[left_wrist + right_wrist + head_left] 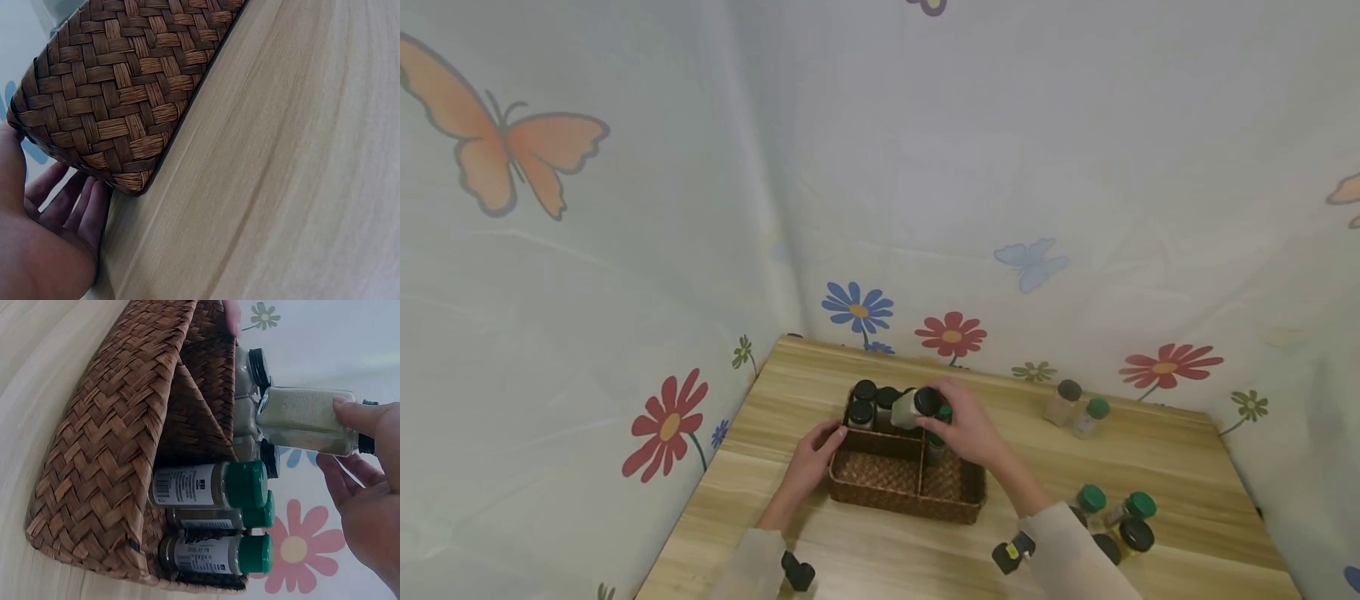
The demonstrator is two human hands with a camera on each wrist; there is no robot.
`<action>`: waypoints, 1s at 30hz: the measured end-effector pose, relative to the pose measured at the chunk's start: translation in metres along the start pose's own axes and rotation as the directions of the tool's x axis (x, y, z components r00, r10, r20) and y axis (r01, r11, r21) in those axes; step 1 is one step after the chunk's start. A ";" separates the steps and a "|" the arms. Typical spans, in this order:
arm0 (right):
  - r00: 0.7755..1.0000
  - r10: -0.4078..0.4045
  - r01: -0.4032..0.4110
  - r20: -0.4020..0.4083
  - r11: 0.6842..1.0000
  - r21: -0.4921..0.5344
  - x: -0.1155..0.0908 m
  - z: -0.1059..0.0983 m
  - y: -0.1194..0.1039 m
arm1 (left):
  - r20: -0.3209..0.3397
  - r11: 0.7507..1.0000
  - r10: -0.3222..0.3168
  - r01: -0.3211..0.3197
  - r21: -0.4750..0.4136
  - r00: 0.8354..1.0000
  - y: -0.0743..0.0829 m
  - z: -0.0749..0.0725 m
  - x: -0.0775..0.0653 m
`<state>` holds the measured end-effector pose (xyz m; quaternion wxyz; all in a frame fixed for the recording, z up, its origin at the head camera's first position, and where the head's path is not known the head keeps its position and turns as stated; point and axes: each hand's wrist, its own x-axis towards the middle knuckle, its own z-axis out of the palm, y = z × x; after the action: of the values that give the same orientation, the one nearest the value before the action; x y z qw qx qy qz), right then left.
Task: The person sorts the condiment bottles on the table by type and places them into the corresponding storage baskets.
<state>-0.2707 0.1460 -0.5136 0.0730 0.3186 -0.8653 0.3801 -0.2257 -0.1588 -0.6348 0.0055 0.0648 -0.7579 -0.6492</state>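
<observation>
A brown woven basket [904, 498] with dividers stands on the table. My left hand [808, 460] grips its left end, the thumb near the rim and the fingers along the outer wall. In my right hand [967, 423], thumb and fingers pinch a glass spice jar [306, 419] of pale green powder with a black lid. That jar is tilted above the back compartment, its base close to several black-lidded jars [861, 414] standing there. At the basket's right side are green-lidded spice jars [194, 485]. The front left compartment shows its bare woven bottom.
Toward the back right of the wooden table [1195, 467] stand a black-lidded jar [1063, 404] and a green-lidded jar [1090, 418]. More jars with green lids [1138, 506] and black lids [1136, 536] cluster beside my right sleeve. A flower-printed cloth [880, 208] hangs behind the table.
</observation>
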 end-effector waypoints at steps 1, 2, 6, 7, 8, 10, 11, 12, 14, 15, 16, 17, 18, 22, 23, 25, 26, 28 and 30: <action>1.000 0.003 -0.003 0.003 1.000 0.005 0.002 0.002 0.001 | 0.000 1.000 -0.004 0.004 0.002 1.000 0.000 0.000 0.000; 1.000 0.007 -0.007 0.006 1.000 0.007 0.003 0.003 0.001 | 0.000 1.000 -0.003 0.003 0.003 1.000 0.000 -0.001 0.000; 0.999 0.037 -0.038 0.032 0.999 0.029 0.006 0.009 0.001 | -0.011 1.000 0.021 -0.021 0.004 1.000 -0.010 0.001 0.003; 0.998 0.050 -0.051 0.045 0.998 0.031 0.006 0.011 0.001 | -0.017 1.000 0.024 -0.024 0.007 1.000 -0.016 0.002 0.006; 0.997 0.059 -0.061 0.057 0.998 0.030 0.007 0.012 0.000 | -0.017 1.000 0.030 -0.030 0.007 0.999 -0.016 0.003 0.006; 0.994 0.072 -0.074 0.079 0.997 0.025 0.008 0.015 -0.002 | -0.021 0.999 0.034 -0.034 0.014 0.999 -0.016 0.003 0.006; 0.994 0.074 -0.076 0.085 0.997 0.024 0.008 0.017 -0.002 | -0.026 0.999 0.037 -0.037 0.019 0.999 -0.016 0.003 0.006; 0.993 0.076 -0.078 0.090 0.997 0.018 0.009 0.018 -0.003 | -0.030 0.999 0.040 -0.039 0.026 0.999 -0.016 0.003 0.006; 0.993 0.076 -0.077 0.093 0.997 0.004 0.011 0.021 -0.003 | -0.041 0.999 0.042 -0.041 0.035 0.998 -0.017 0.003 0.007; 0.992 0.081 -0.081 0.095 0.997 0.000 0.012 0.023 -0.003 | -0.046 0.998 0.044 -0.042 0.037 0.998 -0.016 0.003 0.007; 0.991 0.086 -0.087 0.098 0.996 0.004 0.013 0.024 -0.003 | -0.049 0.998 0.043 -0.041 0.039 0.998 -0.015 0.003 0.006; 0.991 0.091 -0.092 0.101 0.996 0.007 0.014 0.026 -0.003 | -0.049 0.999 0.039 -0.038 0.036 0.998 -0.012 0.003 0.005; 0.989 0.098 -0.100 0.107 0.995 0.007 0.014 0.027 -0.003 | -0.046 0.999 0.037 -0.035 0.034 0.998 -0.009 0.003 0.004; 0.984 0.116 -0.118 0.133 0.993 0.004 0.016 0.033 -0.004 | -0.019 0.999 0.030 -0.030 0.034 0.999 0.008 0.001 -0.005; 0.983 0.119 -0.119 0.137 0.993 -0.004 0.017 0.035 -0.004 | -0.011 0.999 0.031 -0.031 0.037 0.999 0.013 0.000 -0.007; 0.983 0.117 -0.117 0.143 0.993 -0.011 0.018 0.038 -0.004 | 0.003 0.999 0.035 -0.035 0.038 0.999 0.021 -0.002 -0.012; 0.983 0.117 -0.116 0.145 0.993 -0.011 0.018 0.039 -0.004 | 0.006 0.999 0.034 -0.034 0.035 0.999 0.024 -0.003 -0.013; 0.982 0.114 -0.114 0.147 0.993 -0.012 0.019 0.041 -0.004 | 0.007 0.999 0.037 -0.037 0.029 0.999 0.026 -0.004 -0.016; 0.983 0.111 -0.110 0.147 0.994 -0.011 0.021 0.043 -0.004 | 0.005 0.999 0.034 -0.034 0.018 0.999 0.027 -0.004 -0.016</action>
<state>-0.2796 0.1036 -0.5335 -0.0119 0.2972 -0.8852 0.3578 -0.2116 -0.1567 -0.6069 0.0143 0.0506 -0.7646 -0.6423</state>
